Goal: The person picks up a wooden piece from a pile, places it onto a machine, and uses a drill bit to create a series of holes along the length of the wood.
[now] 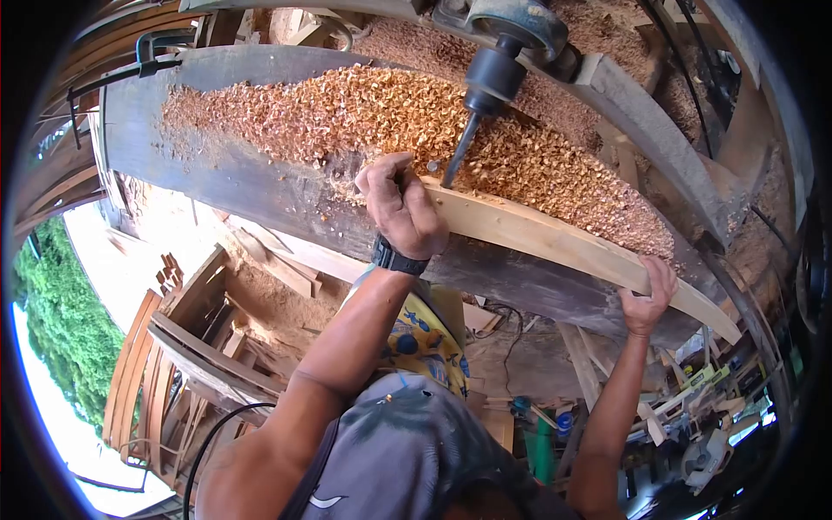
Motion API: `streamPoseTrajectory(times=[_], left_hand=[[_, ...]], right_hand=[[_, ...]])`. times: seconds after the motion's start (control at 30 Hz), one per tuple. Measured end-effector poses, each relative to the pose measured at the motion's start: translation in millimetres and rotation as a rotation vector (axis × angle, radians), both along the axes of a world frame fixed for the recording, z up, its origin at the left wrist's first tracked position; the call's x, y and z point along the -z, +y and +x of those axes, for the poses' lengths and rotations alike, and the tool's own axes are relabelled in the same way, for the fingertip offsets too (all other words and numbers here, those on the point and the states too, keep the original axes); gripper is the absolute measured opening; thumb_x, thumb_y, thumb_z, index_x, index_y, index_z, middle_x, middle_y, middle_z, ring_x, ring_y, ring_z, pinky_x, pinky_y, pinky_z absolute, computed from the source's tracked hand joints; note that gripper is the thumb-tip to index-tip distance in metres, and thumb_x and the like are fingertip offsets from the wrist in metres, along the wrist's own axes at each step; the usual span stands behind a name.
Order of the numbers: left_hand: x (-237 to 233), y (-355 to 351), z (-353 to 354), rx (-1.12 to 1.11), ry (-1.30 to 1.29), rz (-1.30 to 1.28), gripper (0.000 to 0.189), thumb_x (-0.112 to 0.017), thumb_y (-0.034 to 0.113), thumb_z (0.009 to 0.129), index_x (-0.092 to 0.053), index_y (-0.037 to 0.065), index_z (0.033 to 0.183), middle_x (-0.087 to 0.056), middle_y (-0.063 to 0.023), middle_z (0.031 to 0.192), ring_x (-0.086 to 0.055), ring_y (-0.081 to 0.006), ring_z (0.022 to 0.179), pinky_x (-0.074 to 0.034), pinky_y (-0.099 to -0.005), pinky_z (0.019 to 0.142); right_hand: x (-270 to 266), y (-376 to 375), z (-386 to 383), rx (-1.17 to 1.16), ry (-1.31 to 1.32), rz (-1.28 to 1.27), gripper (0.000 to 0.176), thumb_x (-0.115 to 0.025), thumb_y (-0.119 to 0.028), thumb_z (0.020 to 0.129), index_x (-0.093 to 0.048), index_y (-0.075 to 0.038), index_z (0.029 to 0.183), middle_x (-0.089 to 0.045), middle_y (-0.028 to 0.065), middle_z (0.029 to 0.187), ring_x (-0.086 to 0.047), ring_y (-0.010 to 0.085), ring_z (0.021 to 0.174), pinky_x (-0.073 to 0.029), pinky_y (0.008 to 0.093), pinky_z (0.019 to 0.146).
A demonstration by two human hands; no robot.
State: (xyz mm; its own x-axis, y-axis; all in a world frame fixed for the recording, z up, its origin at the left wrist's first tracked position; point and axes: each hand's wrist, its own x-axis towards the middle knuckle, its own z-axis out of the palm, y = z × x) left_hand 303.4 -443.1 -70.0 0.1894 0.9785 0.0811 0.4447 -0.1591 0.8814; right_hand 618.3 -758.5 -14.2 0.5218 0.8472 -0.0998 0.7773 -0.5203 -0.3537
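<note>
A long, slightly curved wooden piece lies along the front edge of a dark work table. My left hand, with a black watch on its wrist, has its fingers curled at the left end of this piece, close to the bit. My right hand grips the same piece farther right, fingers over its top and thumb on the near side. A drill bit in a black chuck points down from above, its tip at the wood beside my left hand; the tip's exact depth is hidden.
Curled wood shavings are heaped on the table behind the piece. A clamp sits at the table's far left corner. A thick grey beam stands at right. Cut wood strips are stacked at lower left.
</note>
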Motion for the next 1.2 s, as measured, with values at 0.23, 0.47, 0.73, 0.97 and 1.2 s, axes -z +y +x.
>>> streamPoseTrajectory(times=[0.23, 0.47, 0.73, 0.97, 1.2], left_hand=[[15, 4, 9, -0.045, -0.016, 0.125, 0.024, -0.047, 0.007, 0.111, -0.058, 0.0, 0.131, -0.056, -0.0049, 0.105, -0.049, -0.0115, 0.092, -0.043, -0.0279, 0.084], [16, 6, 13, -0.115, -0.121, -0.011, 0.029, -0.052, 0.019, 0.112, -0.064, -0.001, 0.13, -0.059, -0.0147, 0.119, -0.052, -0.0274, 0.113, -0.045, -0.0403, 0.099], [6, 12, 23, -0.147, -0.16, -0.109, 0.028, -0.052, 0.009, 0.11, -0.062, -0.001, 0.133, -0.059, -0.0159, 0.118, -0.056, -0.0248, 0.105, -0.048, -0.0373, 0.096], [-8, 16, 5, 0.061, 0.1, 0.013, 0.032, -0.055, -0.004, 0.101, -0.064, 0.002, 0.131, -0.067, -0.015, 0.111, -0.057, -0.0307, 0.104, -0.046, -0.0435, 0.096], [-5, 3, -10, 0.022, 0.108, -0.089, 0.033, -0.054, -0.005, 0.101, -0.065, 0.002, 0.131, -0.068, -0.0167, 0.116, -0.058, -0.0313, 0.107, -0.047, -0.0437, 0.098]], right_hand=[[3, -2, -8, 0.007, -0.018, 0.018, 0.066, -0.085, -0.009, 0.062, -0.074, -0.009, 0.127, -0.072, 0.0097, 0.127, -0.063, 0.0353, 0.122, -0.041, 0.0494, 0.112], [1, -2, -13, 0.071, -0.019, 0.028, 0.065, -0.085, -0.014, 0.06, -0.075, -0.011, 0.124, -0.073, 0.0088, 0.123, -0.064, 0.035, 0.119, -0.04, 0.0493, 0.114], [7, -5, -8, 0.096, -0.022, -0.051, 0.064, -0.085, -0.017, 0.057, -0.076, -0.014, 0.12, -0.073, 0.0061, 0.125, -0.063, 0.0337, 0.121, -0.039, 0.0483, 0.113], [-1, 7, 1, 0.08, 0.028, -0.027, 0.065, -0.093, -0.017, 0.056, -0.077, -0.014, 0.118, -0.075, 0.005, 0.124, -0.063, 0.0328, 0.122, -0.039, 0.049, 0.113], [-4, 18, 13, 0.0, 0.032, -0.029, 0.064, -0.097, -0.025, 0.059, -0.078, -0.013, 0.119, -0.074, 0.0059, 0.124, -0.064, 0.0329, 0.121, -0.04, 0.0502, 0.113]])
